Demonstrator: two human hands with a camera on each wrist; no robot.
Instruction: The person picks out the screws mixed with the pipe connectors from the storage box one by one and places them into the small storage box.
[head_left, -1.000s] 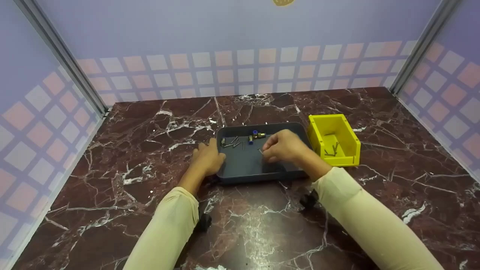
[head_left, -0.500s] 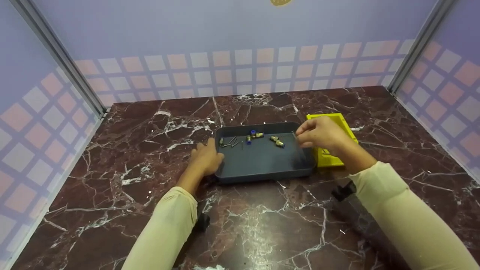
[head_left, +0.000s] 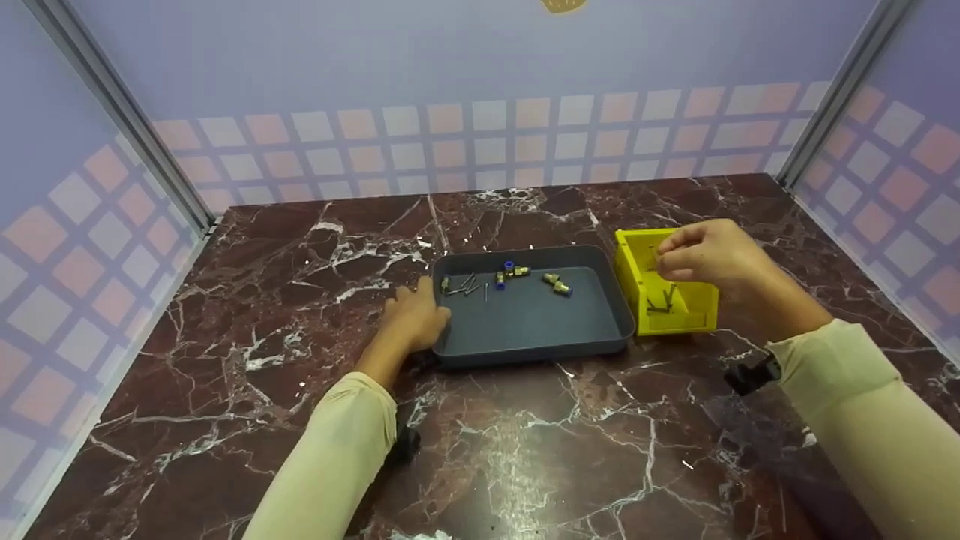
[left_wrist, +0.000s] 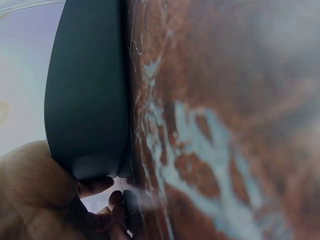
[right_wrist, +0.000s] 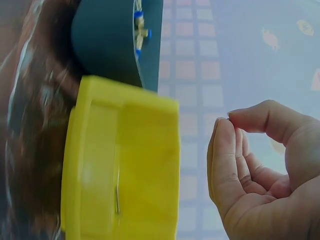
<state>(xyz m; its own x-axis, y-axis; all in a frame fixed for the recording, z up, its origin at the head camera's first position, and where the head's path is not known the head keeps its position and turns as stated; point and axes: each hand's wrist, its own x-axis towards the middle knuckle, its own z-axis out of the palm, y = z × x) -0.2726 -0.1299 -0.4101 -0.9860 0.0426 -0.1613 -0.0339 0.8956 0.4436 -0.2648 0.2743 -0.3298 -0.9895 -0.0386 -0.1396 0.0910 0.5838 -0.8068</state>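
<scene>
My left hand (head_left: 415, 315) grips the left edge of a dark grey tray (head_left: 525, 322); the left wrist view shows the thumb and fingers at its corner. My right hand (head_left: 709, 255) is over the yellow bin (head_left: 679, 323), thumb and forefinger pinched together. Between those fingertips the right wrist view shows the tiny dark end of a screw (right_wrist: 228, 119), mostly hidden. Several thin metal screws (head_left: 470, 286) lie at the tray's left, near brass fittings with blue collars (head_left: 561, 288). More screws (head_left: 670, 295) lie inside the bin.
Tray and bin stand side by side on a dark red marbled table (head_left: 300, 420). A patterned wall (head_left: 375, 67) rises behind, with metal corner posts (head_left: 142, 120) at the sides.
My right hand has moved right, from over the tray to over the yellow bin, carrying the screw. Fittings it had covered now show. My left hand stays at the tray.
</scene>
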